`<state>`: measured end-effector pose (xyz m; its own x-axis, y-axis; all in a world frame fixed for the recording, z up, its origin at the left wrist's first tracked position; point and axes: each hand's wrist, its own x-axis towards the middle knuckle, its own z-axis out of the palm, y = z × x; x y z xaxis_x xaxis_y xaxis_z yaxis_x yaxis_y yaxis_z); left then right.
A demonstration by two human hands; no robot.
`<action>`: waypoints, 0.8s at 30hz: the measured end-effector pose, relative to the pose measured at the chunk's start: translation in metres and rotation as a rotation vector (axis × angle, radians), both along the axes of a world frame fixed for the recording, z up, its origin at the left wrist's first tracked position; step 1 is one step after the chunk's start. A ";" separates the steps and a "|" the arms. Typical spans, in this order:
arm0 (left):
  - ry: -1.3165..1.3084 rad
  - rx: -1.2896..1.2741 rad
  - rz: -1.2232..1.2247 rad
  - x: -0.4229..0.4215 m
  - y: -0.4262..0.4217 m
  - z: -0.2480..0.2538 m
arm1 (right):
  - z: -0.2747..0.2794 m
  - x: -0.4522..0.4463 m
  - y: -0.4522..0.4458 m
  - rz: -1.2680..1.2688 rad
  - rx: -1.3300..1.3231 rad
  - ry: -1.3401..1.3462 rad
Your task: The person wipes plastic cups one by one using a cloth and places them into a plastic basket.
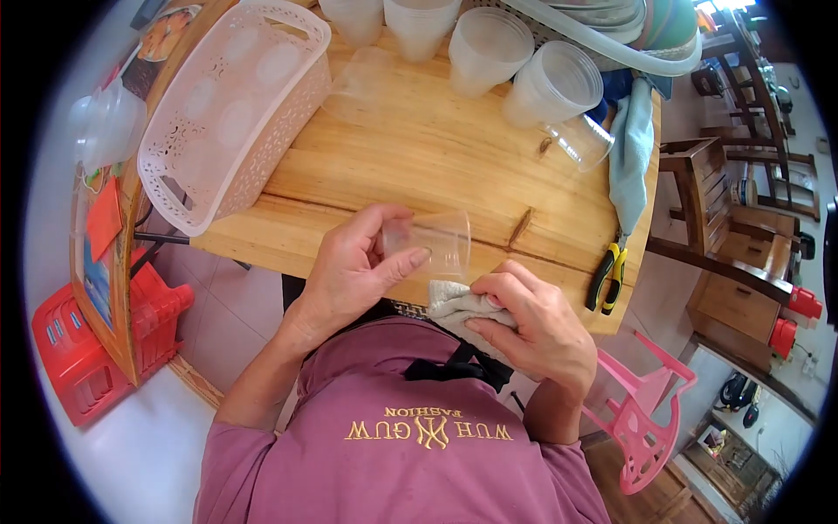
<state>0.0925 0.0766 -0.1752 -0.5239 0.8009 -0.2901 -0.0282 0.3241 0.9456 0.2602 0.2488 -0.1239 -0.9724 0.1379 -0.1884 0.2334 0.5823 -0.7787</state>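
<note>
My left hand point(362, 258) is wrapped around a clear plastic cup point(443, 242), held sideways above the near edge of the wooden table point(393, 148). The cup's mouth points to the right. Just right of it, my right hand point(534, 327) grips a folded pale cloth point(458, 306) between thumb and fingers. The cloth is close to the cup's rim; whether they touch I cannot tell. Another clear cup point(580, 142) lies on its side at the table's right, and a further see-through cup point(362, 79) lies beside the basket.
A pale pink basket point(301, 118) with cups inside stands at the left. Several stacks of cups point(489, 48) line the back, before a larger basket point(672, 63). Yellow-black pliers point(608, 275) and a blue cloth point(630, 162) lie along the right edge. A pink chair point(646, 402) stands beyond.
</note>
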 end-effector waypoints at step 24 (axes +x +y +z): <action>-0.743 0.276 -0.041 0.025 0.000 -0.004 | -0.034 0.002 -0.001 -0.874 -0.666 0.469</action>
